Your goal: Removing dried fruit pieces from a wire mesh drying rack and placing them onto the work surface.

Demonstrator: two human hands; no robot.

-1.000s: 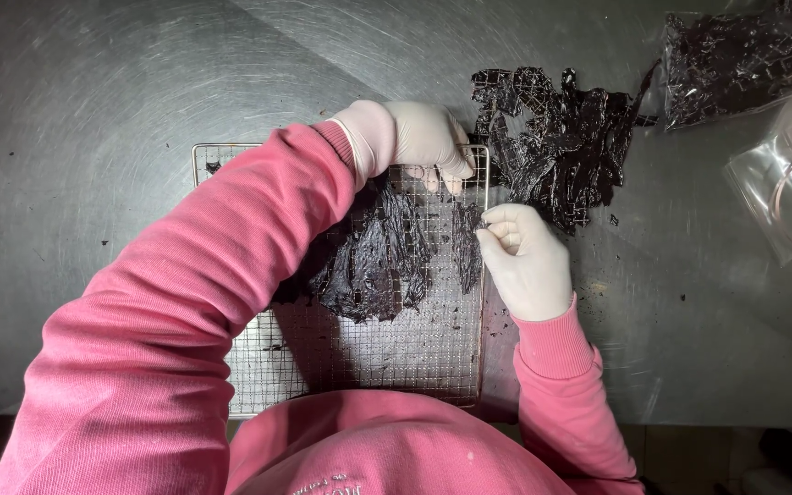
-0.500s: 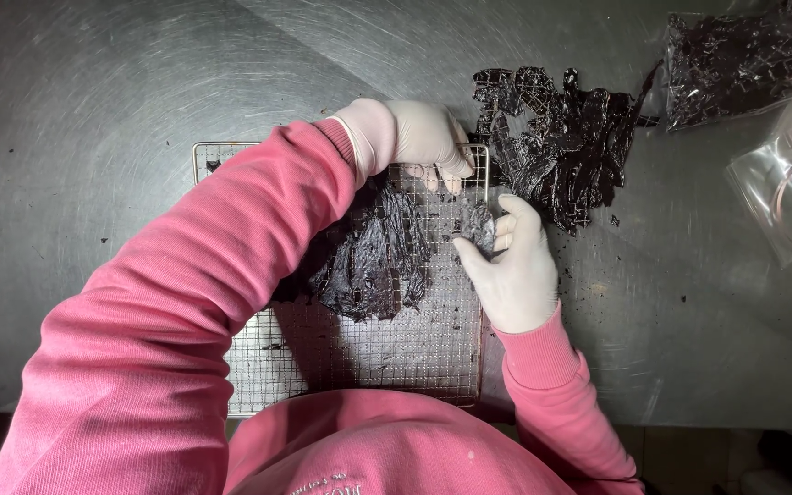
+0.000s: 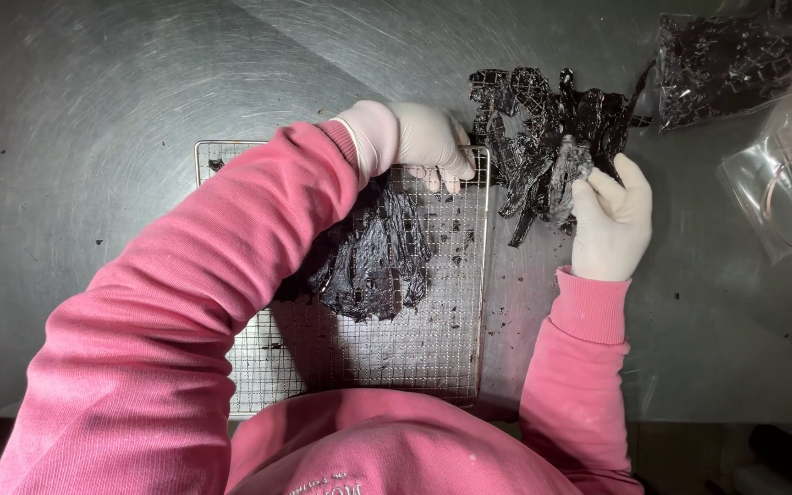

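At two o'clock from the rack, my right hand [image 3: 610,220] has its gloved fingers curled around a strip [image 3: 568,170] of the dark, glossy dried stuff, pinching it at the lower edge of the pile [image 3: 543,119] that lies on the bare table [image 3: 121,110]. The strip sits at eleven o'clock from my palm, right at my fingertips, and it touches the heap; I cannot tell whether it is fully free of it. That pile spreads away to twelve o'clock from the hand, a tangle of black pieces marked with a grid pattern.

My left hand [image 3: 414,137] lies at nine o'clock from the right one, well apart from it, fingers bent down over the top rim of the wire rack [image 3: 414,348]. The fingertips press on the mesh near the far right corner; whether they close on anything I cannot tell, since the hand covers what is under it. Just below that hand, at six o'clock, a dark slab [image 3: 373,257] of the same stuff lies flat on the rack, partly hidden under my pink sleeve [image 3: 222,293]. Small black crumbs dot the mesh around it.

Further out, at one o'clock from my right hand, a clear bag [image 3: 735,60] full of more dark pieces lies on the table, near the pile. At three o'clock from the hand, an empty-looking clear bag [image 3: 781,183] lies crumpled near the table's edge.
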